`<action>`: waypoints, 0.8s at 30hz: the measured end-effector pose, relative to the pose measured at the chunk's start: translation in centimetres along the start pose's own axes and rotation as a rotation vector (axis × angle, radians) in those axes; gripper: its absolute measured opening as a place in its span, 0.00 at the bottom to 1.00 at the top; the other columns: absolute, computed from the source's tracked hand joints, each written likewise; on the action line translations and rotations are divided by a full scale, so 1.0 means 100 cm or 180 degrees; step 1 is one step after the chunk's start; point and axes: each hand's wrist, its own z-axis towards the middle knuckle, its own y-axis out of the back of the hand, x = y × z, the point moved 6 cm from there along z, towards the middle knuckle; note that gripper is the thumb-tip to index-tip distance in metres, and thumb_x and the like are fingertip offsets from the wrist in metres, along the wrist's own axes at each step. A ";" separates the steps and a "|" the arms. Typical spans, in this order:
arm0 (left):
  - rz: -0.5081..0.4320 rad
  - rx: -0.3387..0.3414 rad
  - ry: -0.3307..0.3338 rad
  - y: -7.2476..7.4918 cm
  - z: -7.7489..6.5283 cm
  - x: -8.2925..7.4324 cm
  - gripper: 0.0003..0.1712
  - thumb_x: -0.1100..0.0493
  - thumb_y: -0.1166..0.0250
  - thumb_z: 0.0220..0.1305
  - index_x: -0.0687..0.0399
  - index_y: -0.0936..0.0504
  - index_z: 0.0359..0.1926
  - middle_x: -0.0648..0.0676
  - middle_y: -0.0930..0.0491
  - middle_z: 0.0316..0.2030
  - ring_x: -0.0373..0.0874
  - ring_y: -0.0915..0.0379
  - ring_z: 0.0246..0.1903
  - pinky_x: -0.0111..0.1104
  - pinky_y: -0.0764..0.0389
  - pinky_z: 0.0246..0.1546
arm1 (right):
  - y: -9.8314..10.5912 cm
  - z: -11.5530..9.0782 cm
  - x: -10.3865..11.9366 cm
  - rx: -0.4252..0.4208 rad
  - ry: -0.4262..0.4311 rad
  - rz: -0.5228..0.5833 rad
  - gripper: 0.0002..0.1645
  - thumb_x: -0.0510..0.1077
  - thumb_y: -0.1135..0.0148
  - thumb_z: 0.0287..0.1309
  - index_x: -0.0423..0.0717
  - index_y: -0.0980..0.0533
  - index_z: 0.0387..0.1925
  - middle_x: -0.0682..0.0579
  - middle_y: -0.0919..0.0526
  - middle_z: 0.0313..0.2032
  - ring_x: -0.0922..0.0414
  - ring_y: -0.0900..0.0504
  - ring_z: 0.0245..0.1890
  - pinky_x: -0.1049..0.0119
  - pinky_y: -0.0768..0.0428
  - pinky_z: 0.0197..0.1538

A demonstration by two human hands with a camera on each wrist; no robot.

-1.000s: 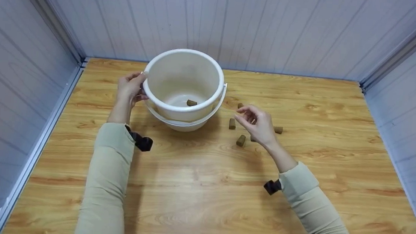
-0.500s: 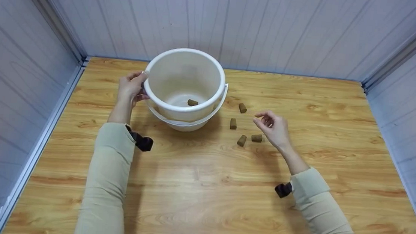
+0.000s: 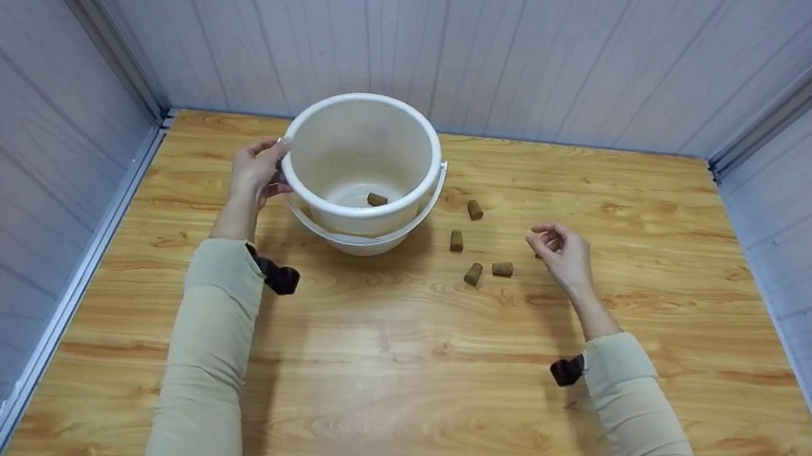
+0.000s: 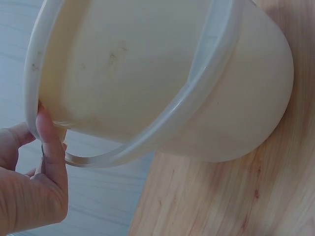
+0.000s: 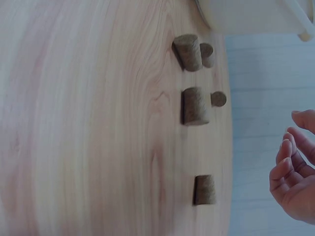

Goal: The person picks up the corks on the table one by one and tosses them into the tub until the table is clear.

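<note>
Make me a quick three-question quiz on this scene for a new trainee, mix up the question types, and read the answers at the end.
1. Multiple choice. What is the person's left grip holding?
A) a loose cork
B) the rim of the bucket
C) a wall panel

2. True or false: every cork in view lies outside the bucket.

3. Count. In the right wrist view, how many table corks lie on the wooden surface?

Key:
1. B.
2. False: one inside cork lies in the bucket.
3. Five.
</note>
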 end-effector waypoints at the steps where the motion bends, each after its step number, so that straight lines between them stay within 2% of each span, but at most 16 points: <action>1: 0.0005 0.0003 -0.0006 0.000 0.000 0.000 0.20 0.54 0.41 0.59 0.56 0.30 0.51 0.52 0.29 0.20 0.38 0.30 0.09 0.25 0.26 0.07 | 0.001 0.001 -0.007 0.0000 -0.0040 -0.0051 0.13 0.37 0.37 0.50 0.31 0.24 0.36 0.47 0.25 0.23 0.67 0.31 0.19 0.82 0.32 0.21; 9: -0.0101 0.0019 -0.0017 0.000 -0.001 -0.001 0.21 0.56 0.41 0.58 0.57 0.32 0.52 0.51 0.28 0.17 0.38 0.30 0.08 0.25 0.27 0.07 | 0.006 -0.001 -0.033 0.0042 -0.0217 -0.0257 0.18 0.38 0.34 0.46 0.33 0.25 0.39 0.48 0.26 0.23 0.63 0.31 0.21 0.79 0.32 0.23; 12: -0.0113 0.0007 -0.0013 0.000 -0.002 -0.001 0.19 0.56 0.40 0.58 0.57 0.31 0.49 0.51 0.28 0.16 0.38 0.31 0.08 0.25 0.27 0.06 | 0.007 -0.002 -0.042 0.0083 -0.0319 -0.0308 0.19 0.39 0.34 0.46 0.33 0.25 0.40 0.48 0.27 0.23 0.62 0.31 0.21 0.78 0.31 0.23; 17: -0.0119 0.0020 -0.0016 0.000 -0.002 -0.001 0.16 0.56 0.41 0.58 0.56 0.30 0.46 0.50 0.29 0.16 0.38 0.32 0.07 0.25 0.28 0.05 | 0.010 -0.004 -0.055 0.0111 -0.0486 -0.0417 0.21 0.40 0.33 0.46 0.35 0.26 0.42 0.46 0.27 0.24 0.58 0.29 0.23 0.75 0.30 0.24; 24: -0.0059 0.0020 -0.0052 0.000 -0.002 0.000 0.18 0.56 0.41 0.58 0.57 0.31 0.48 0.52 0.28 0.19 0.38 0.31 0.08 0.25 0.27 0.06 | 0.013 -0.005 -0.068 0.0171 -0.0662 -0.0626 0.25 0.41 0.33 0.46 0.35 0.28 0.46 0.45 0.25 0.27 0.53 0.27 0.27 0.71 0.29 0.26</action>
